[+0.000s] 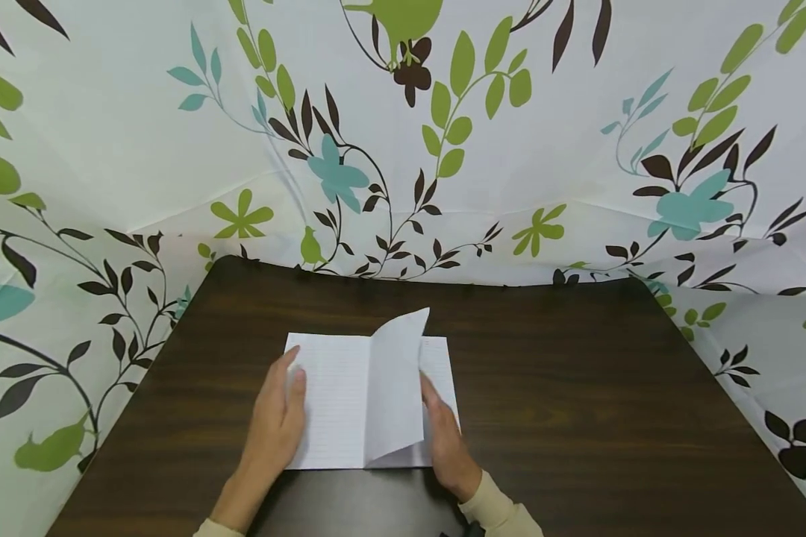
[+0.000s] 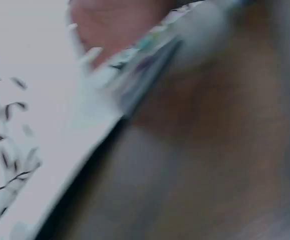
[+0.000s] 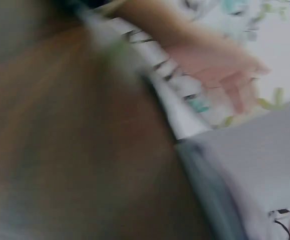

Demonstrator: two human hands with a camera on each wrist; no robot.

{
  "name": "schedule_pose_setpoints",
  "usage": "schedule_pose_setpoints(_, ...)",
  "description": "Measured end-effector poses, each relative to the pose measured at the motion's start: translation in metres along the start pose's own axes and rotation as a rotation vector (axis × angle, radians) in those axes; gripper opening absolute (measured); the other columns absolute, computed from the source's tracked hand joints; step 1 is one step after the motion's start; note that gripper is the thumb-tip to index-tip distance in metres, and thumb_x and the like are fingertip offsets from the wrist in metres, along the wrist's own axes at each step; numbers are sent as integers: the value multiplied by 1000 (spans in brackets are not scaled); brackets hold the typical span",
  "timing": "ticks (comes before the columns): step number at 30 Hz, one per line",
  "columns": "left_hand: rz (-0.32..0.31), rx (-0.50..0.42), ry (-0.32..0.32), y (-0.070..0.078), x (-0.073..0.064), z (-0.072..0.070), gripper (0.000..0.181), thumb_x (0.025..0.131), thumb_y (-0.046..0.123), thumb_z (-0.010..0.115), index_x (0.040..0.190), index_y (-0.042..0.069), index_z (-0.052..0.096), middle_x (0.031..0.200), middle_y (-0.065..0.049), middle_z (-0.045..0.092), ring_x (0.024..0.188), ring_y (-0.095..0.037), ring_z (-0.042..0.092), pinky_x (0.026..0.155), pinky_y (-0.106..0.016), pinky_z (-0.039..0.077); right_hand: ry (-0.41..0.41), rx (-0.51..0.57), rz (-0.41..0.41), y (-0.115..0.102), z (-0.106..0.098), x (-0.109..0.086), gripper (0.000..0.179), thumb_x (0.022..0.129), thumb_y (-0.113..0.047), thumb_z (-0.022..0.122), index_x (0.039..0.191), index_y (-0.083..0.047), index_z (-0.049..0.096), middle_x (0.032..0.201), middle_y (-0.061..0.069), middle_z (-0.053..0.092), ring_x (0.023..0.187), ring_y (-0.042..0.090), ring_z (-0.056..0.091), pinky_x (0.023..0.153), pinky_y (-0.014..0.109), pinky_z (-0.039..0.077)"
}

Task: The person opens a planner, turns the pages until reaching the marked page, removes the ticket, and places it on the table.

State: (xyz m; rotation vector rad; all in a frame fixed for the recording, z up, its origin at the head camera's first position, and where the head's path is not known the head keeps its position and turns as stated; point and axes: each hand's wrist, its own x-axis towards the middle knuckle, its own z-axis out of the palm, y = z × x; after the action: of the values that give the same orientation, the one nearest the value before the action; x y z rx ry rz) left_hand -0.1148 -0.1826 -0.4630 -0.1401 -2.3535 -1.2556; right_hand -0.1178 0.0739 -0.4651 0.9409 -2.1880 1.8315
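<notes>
An open notebook (image 1: 329,403) with white lined pages is in front of me in the head view. A single page (image 1: 396,388) stands up from its middle, its top corner curling to the right. My left hand (image 1: 275,418) holds the left edge, thumb over the lined page. My right hand (image 1: 450,447) grips the right edge, its thumb close to the raised page's free edge, the other fingers mostly hidden. In the right wrist view the notebook's pages (image 3: 265,155) appear at lower right, blurred; the left wrist view is blurred too.
A dark brown wooden table (image 1: 578,418) spreads out around the notebook. Behind it and along its sides hangs a white cloth (image 1: 551,171) printed with green, teal and dark brown leaves and birds. Cream sleeves (image 1: 500,511) show at the wrists.
</notes>
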Motion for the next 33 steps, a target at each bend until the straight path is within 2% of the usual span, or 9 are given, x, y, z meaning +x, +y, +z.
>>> schedule_pose_setpoints(3, 6, -76, 167, 0, 7, -16, 41, 113, 14, 37, 149, -1, 49, 149, -20, 54, 141, -29, 46, 114, -19, 31, -123, -287, -187, 8, 12, -6, 49, 108, -3, 31, 156, 2, 39, 157, 26, 43, 149, 34, 38, 124, 47, 25)
schedule_pose_setpoints(5, 73, -140, 244, -1, 9, -25, 42, 113, 13, 32, 148, -2, 51, 147, -21, 56, 142, -23, 46, 113, -16, 30, -189, -464, -224, 10, 18, -9, 48, 108, -12, 41, 154, -7, 48, 158, 23, 44, 149, 39, 38, 120, 62, 24)
schedule_pose_setpoints(7, 145, -192, 292, -2, 11, -33, 43, 113, 11, 31, 145, -5, 52, 145, -22, 57, 142, -19, 46, 115, -19, 31, -261, -576, -184, 10, 22, -12, 44, 109, -25, 45, 151, -16, 55, 160, 18, 44, 151, 37, 35, 117, 70, 22)
schedule_pose_setpoints(11, 157, -189, 283, -2, 15, -43, 35, 108, 2, 45, 139, -3, 60, 138, -18, 63, 137, -12, 52, 113, -20, 35, -358, -692, -99, 9, 23, -15, 45, 110, -43, 44, 146, -24, 61, 161, 11, 44, 153, 30, 33, 119, 70, 17)
schedule_pose_setpoints(14, 134, -89, 152, -1, 14, -36, 34, 100, -3, 62, 133, 4, 67, 136, -13, 66, 133, -12, 56, 111, -16, 35, -382, -733, -80, 9, 22, -15, 47, 109, -48, 43, 145, -23, 63, 161, 11, 44, 153, 30, 32, 120, 70, 15)
schedule_pose_setpoints(16, 182, 10, 15, -3, 11, -25, 35, 97, 0, 69, 131, 8, 69, 138, -10, 65, 133, -17, 57, 114, -15, 32, -383, -750, -85, 9, 22, -14, 48, 109, -48, 42, 145, -24, 63, 161, 11, 44, 153, 30, 33, 120, 70, 16)
schedule_pose_setpoints(20, 306, 216, -283, -8, 1, -3, 40, 99, 17, 71, 138, 13, 66, 150, -6, 58, 141, -28, 52, 121, -36, 33, -376, -749, -91, 10, 23, -13, 47, 110, -47, 42, 145, -24, 63, 160, 11, 45, 153, 30, 34, 119, 70, 18)
schedule_pose_setpoints(23, 335, 297, -430, -11, -6, 7, 46, 103, 27, 65, 147, 14, 60, 156, -6, 51, 147, -31, 44, 118, -57, 30, -336, -704, -82, 12, 23, -12, 44, 110, -42, 44, 143, -21, 65, 157, 11, 49, 151, 29, 37, 119, 70, 19)
schedule_pose_setpoints(33, 257, 411, -521, -14, -12, 10, 51, 106, 39, 56, 154, 21, 52, 163, -7, 41, 153, -30, 32, 122, -61, 21, 140, -800, -4, 26, -2, -9, 47, 96, -24, 69, 136, 1, 63, 135, 18, 66, 133, 40, 56, 113, 76, 23)
